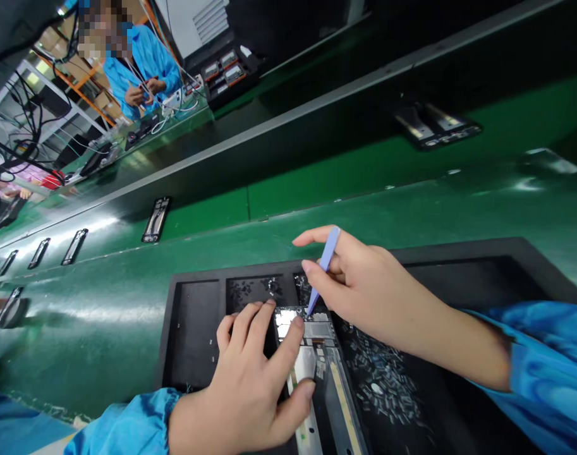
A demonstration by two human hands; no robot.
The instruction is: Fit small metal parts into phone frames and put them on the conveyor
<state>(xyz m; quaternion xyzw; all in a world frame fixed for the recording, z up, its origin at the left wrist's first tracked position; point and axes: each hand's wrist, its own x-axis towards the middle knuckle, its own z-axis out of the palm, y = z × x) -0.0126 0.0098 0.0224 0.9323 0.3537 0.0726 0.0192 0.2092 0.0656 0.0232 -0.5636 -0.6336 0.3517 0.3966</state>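
An opened phone body (316, 366) with bare circuit parts lies in a black compartment tray (193, 328). My left hand (250, 379) presses flat on it, fingers spread, holding it down. My right hand (364, 284) pinches a light purple plastic tool (322, 268) like a pen. The tool's tip touches the top of the phone's board. Both my sleeves are blue.
Several small dark parts (383, 379) lie loose in the tray's right compartment. Phone frames (156, 219) ride in a row on the green conveyor belt (316, 189). Across the line a person in a blue coat (141, 63) handles something. A dark tray (435, 126) sits far right.
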